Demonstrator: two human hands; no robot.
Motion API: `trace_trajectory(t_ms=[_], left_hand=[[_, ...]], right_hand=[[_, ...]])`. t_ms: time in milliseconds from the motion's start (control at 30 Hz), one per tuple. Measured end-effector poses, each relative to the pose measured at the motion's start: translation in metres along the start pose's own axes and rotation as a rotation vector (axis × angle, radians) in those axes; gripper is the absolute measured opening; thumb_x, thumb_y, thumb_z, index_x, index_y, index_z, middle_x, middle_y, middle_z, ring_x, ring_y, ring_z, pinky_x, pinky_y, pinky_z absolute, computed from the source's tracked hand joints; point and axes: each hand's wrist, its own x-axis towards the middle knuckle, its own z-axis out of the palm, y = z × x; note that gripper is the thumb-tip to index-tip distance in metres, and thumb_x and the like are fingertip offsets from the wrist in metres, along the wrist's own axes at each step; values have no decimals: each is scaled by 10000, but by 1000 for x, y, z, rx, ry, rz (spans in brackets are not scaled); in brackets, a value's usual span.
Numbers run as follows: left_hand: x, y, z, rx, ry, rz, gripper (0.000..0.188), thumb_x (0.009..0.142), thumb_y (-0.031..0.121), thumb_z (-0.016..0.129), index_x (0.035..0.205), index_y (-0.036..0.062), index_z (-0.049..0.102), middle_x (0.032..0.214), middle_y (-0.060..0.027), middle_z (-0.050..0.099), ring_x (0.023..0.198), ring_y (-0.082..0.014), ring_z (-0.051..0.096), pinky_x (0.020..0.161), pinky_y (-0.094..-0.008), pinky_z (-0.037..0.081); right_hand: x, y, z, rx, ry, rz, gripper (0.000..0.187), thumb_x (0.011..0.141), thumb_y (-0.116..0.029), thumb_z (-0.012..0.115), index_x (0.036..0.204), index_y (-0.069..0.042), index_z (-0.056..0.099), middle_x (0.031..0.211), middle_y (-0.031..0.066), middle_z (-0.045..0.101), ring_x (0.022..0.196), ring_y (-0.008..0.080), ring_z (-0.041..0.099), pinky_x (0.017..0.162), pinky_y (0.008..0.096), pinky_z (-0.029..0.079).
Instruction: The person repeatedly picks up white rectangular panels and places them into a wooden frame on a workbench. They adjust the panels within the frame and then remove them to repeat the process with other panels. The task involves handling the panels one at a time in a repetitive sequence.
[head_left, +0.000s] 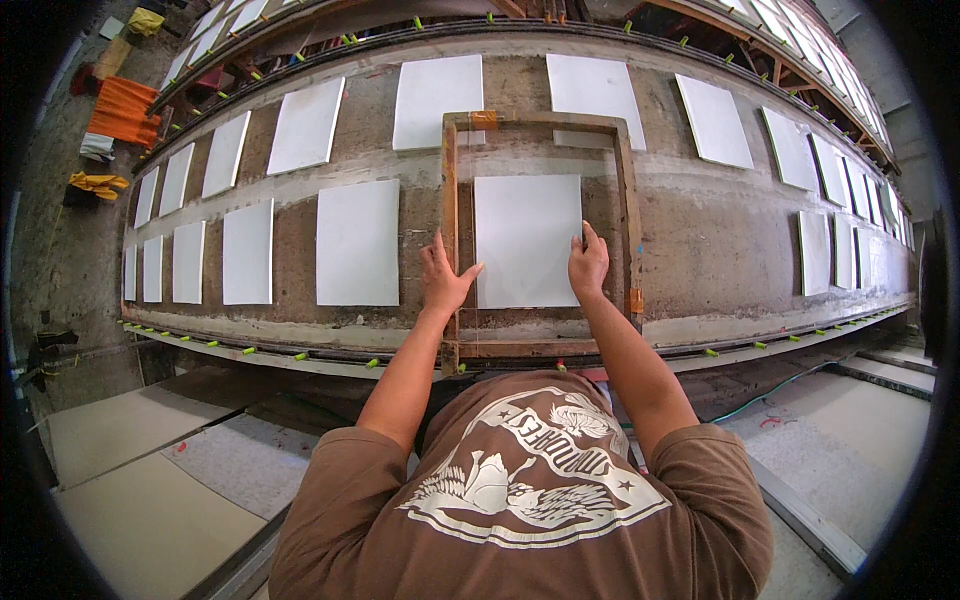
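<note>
While the person [690, 500] leans over the long table [710, 250], the left hand [448, 285] is open beside the left bar of a wooden frame [627, 190], its fingers pointing away and its thumb stuck out to the left edge of a white sheet [527, 240]. Across from it, the right hand [590, 265] is half curled at the sheet's right edge; from here I can't tell if it pinches anything. So the sheet lies between the two hands, inside the frame, and the right hand looks a bit nearer to it. The sheet's long side runs straight away from the person, just as the frame's does. Farther out, the frame's far bar crosses two far sheets [590, 85], and bright green pegs [301, 357] dot the table's near edge.
</note>
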Motion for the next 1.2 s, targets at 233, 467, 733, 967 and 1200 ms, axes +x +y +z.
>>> trace_trajectory(t_ms=[233,467,733,967,1200], left_hand=[[0,4,-6,-19,-34,-28,1114,833,538,794,1621,125,124,1386,-179,367,1260,-362,494,952,-499,534],[2,2,-5,-43,-47,-50,1117,828,541,793,1620,130,121,1394,-183,368,1231,-383,518,957,-508,530],[2,-4,0,-61,20,21,1077,836,539,778,1609,100,170,1423,-215,367,1277,-412,489,1001,-541,487],[-11,10,6,26,180,8,1014,875,594,684,1589,59,201,1480,-255,358,1326,-443,424,1077,-570,388],[3,85,9,169,191,323,844,961,529,585,1589,63,269,1622,-207,282,1519,-425,178,1205,-579,196]], right_hand=[[1,1,-3,-11,-26,19,444,964,-166,671,1393,-76,606,1064,184,591,985,358,607,888,447,494],[2,-4,-6,-43,-75,44,450,969,-189,669,1401,-81,605,1077,179,591,992,349,613,897,442,494],[1,-4,-4,-67,-39,45,567,945,-210,718,1450,-28,533,1036,163,606,945,303,595,882,427,491],[1,-20,-19,-69,-116,57,647,915,-234,746,1453,-7,466,1248,207,573,1140,377,584,989,464,486],[13,-20,-12,-194,-54,-235,634,927,-287,723,1458,-45,474,1396,230,509,1324,400,481,1076,477,434]])
